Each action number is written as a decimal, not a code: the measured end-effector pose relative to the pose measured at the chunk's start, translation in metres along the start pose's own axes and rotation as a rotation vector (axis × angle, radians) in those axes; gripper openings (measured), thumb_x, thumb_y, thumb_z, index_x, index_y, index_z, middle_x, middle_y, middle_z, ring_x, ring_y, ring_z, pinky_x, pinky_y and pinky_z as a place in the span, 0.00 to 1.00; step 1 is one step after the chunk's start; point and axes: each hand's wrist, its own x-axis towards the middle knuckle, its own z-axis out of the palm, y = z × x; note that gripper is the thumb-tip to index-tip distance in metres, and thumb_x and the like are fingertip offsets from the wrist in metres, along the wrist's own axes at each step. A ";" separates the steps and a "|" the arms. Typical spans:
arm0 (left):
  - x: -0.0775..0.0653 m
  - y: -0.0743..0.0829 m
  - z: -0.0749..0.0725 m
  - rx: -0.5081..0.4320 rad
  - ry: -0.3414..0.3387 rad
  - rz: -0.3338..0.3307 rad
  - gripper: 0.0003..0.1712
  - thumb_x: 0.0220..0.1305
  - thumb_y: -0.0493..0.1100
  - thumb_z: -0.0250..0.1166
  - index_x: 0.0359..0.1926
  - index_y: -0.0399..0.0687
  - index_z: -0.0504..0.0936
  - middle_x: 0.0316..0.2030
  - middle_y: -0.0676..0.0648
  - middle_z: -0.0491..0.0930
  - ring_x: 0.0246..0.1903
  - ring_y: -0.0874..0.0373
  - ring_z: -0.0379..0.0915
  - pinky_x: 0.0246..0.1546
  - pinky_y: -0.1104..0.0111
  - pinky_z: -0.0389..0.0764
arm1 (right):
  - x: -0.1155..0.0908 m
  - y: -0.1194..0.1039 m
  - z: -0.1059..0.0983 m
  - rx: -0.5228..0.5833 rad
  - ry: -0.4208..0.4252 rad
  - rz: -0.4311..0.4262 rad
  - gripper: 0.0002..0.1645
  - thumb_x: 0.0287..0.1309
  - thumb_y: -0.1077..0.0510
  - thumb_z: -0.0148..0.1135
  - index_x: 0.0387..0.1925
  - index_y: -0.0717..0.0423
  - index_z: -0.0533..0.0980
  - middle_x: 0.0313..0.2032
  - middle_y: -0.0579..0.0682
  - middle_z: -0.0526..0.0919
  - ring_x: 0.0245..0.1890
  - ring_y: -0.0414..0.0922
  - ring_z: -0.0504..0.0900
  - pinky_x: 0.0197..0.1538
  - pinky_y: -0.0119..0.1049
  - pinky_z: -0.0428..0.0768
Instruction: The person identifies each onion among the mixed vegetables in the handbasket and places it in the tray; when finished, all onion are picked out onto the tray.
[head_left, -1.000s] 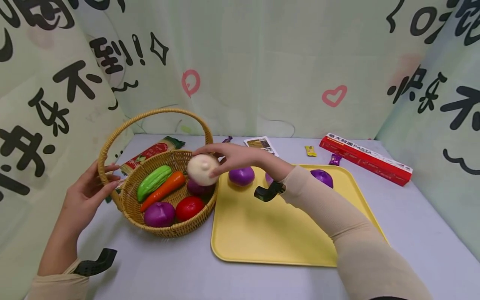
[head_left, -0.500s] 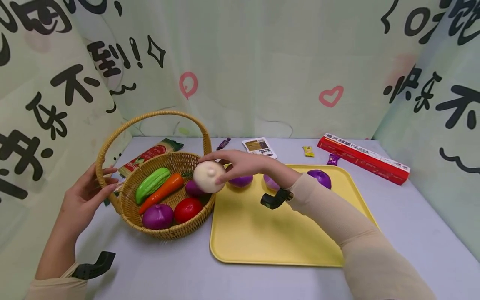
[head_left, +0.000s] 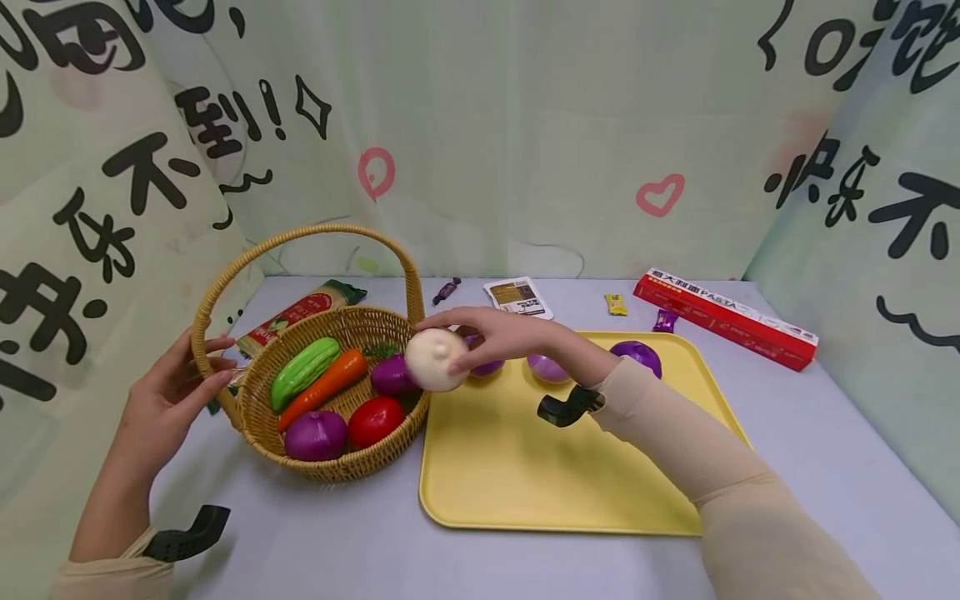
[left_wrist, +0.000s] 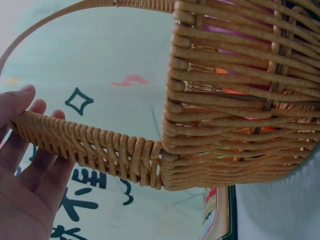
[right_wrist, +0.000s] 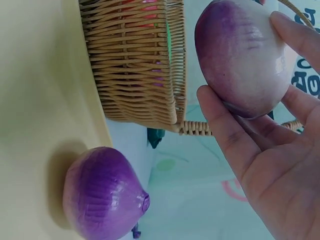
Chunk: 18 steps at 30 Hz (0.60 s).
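Note:
My left hand [head_left: 168,387] holds the handle of a wicker basket [head_left: 300,471], thumb on one side and fingers on the other. The basket contains a green ridged vegetable [head_left: 303,372], a carrot [head_left: 322,389], a purple onion [head_left: 316,435], a tomato [head_left: 376,422] and another purple vegetable [head_left: 393,377] partly hidden. Between thumb and fingers, my right hand [head_left: 498,333] grips a purple-and-white onion [right_wrist: 240,60], its pale end facing up in the head view. It is at the basket's right rim, beside a yellow tray [head_left: 555,467] bearing several purple onions [right_wrist: 105,195].
Behind the basket lies a red and green packet [head_left: 300,315]. At the back are a dark wrapped candy [head_left: 447,289], a flat card-like pack [head_left: 519,297], a yellow packet [head_left: 616,304], a purple candy [head_left: 665,320] and a long red pasta box [head_left: 727,318]. Printed curtains surround the table.
My right hand has moved right and slightly down with the onion, from over the basket toward the tray. More of the purple vegetable in the basket shows. My left hand stays on the handle.

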 end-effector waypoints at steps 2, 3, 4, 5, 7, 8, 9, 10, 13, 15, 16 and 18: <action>0.000 0.000 0.000 0.001 0.000 -0.001 0.38 0.64 0.37 0.59 0.71 0.62 0.56 0.50 0.74 0.69 0.44 0.83 0.70 0.41 0.92 0.70 | -0.003 0.002 0.000 0.009 0.002 0.009 0.39 0.55 0.53 0.66 0.67 0.47 0.63 0.64 0.47 0.68 0.56 0.45 0.75 0.58 0.41 0.75; 0.000 0.000 0.000 0.002 0.001 -0.002 0.38 0.64 0.37 0.59 0.71 0.62 0.56 0.50 0.74 0.69 0.44 0.83 0.70 0.41 0.92 0.70 | -0.005 0.002 0.000 0.003 0.009 0.016 0.39 0.55 0.53 0.66 0.67 0.46 0.63 0.63 0.47 0.68 0.55 0.45 0.75 0.57 0.41 0.76; 0.000 0.000 0.000 0.003 0.001 -0.003 0.38 0.65 0.37 0.59 0.71 0.62 0.56 0.50 0.74 0.69 0.44 0.83 0.70 0.41 0.92 0.71 | -0.007 0.003 0.000 0.000 0.014 0.024 0.39 0.55 0.52 0.66 0.67 0.45 0.63 0.63 0.46 0.68 0.54 0.44 0.76 0.56 0.40 0.76; 0.000 0.000 0.000 0.003 0.001 -0.005 0.38 0.65 0.37 0.59 0.71 0.62 0.56 0.50 0.74 0.69 0.44 0.83 0.70 0.41 0.92 0.71 | -0.009 0.004 0.000 0.000 0.018 0.030 0.39 0.55 0.52 0.66 0.67 0.43 0.63 0.63 0.46 0.68 0.53 0.44 0.76 0.55 0.39 0.77; 0.000 0.000 0.000 0.002 0.001 -0.007 0.38 0.65 0.37 0.59 0.71 0.62 0.56 0.50 0.74 0.69 0.45 0.83 0.70 0.41 0.92 0.71 | -0.013 0.005 0.001 -0.013 0.029 0.036 0.39 0.54 0.52 0.67 0.67 0.42 0.63 0.64 0.46 0.67 0.53 0.44 0.76 0.53 0.38 0.78; 0.000 0.000 0.000 0.000 0.001 -0.008 0.38 0.65 0.37 0.59 0.71 0.62 0.56 0.50 0.74 0.69 0.45 0.83 0.70 0.41 0.91 0.71 | -0.014 0.006 0.001 -0.019 0.034 0.036 0.39 0.54 0.51 0.67 0.67 0.41 0.63 0.64 0.46 0.67 0.53 0.44 0.76 0.53 0.38 0.78; -0.001 -0.001 0.000 -0.002 0.001 -0.009 0.38 0.65 0.37 0.59 0.71 0.62 0.56 0.50 0.73 0.69 0.45 0.83 0.71 0.41 0.91 0.71 | -0.016 0.006 0.001 -0.025 0.040 0.033 0.39 0.54 0.51 0.67 0.67 0.41 0.63 0.64 0.46 0.67 0.53 0.44 0.76 0.53 0.39 0.78; -0.001 -0.001 0.000 -0.002 0.002 -0.009 0.38 0.65 0.37 0.59 0.71 0.62 0.56 0.50 0.73 0.69 0.45 0.83 0.71 0.41 0.91 0.71 | -0.017 0.007 0.001 -0.024 0.041 0.031 0.39 0.54 0.51 0.67 0.67 0.41 0.63 0.65 0.46 0.67 0.54 0.44 0.75 0.54 0.40 0.77; -0.001 -0.001 0.000 -0.002 0.003 -0.009 0.38 0.64 0.37 0.59 0.71 0.62 0.56 0.50 0.73 0.70 0.45 0.83 0.71 0.41 0.91 0.71 | -0.021 0.011 0.002 -0.035 0.053 0.021 0.39 0.54 0.51 0.67 0.67 0.42 0.64 0.64 0.45 0.68 0.55 0.43 0.74 0.56 0.42 0.76; -0.001 -0.001 0.000 -0.002 0.004 -0.011 0.38 0.64 0.37 0.59 0.71 0.62 0.56 0.50 0.73 0.70 0.44 0.82 0.71 0.41 0.91 0.71 | -0.024 0.014 0.003 -0.030 0.054 0.018 0.39 0.54 0.52 0.67 0.67 0.43 0.63 0.64 0.46 0.68 0.55 0.43 0.74 0.57 0.43 0.75; -0.001 -0.001 0.000 -0.002 0.005 -0.012 0.38 0.64 0.37 0.59 0.71 0.63 0.56 0.50 0.73 0.70 0.44 0.82 0.71 0.41 0.91 0.71 | -0.025 0.015 0.003 -0.027 0.053 0.019 0.39 0.55 0.52 0.67 0.67 0.43 0.63 0.64 0.45 0.68 0.55 0.43 0.74 0.57 0.43 0.75; 0.000 -0.001 0.000 -0.001 0.006 -0.012 0.38 0.64 0.37 0.59 0.71 0.63 0.56 0.50 0.72 0.70 0.44 0.82 0.71 0.41 0.91 0.71 | -0.028 0.017 0.004 -0.014 0.050 0.021 0.38 0.55 0.52 0.66 0.67 0.42 0.63 0.64 0.45 0.68 0.56 0.43 0.74 0.57 0.42 0.75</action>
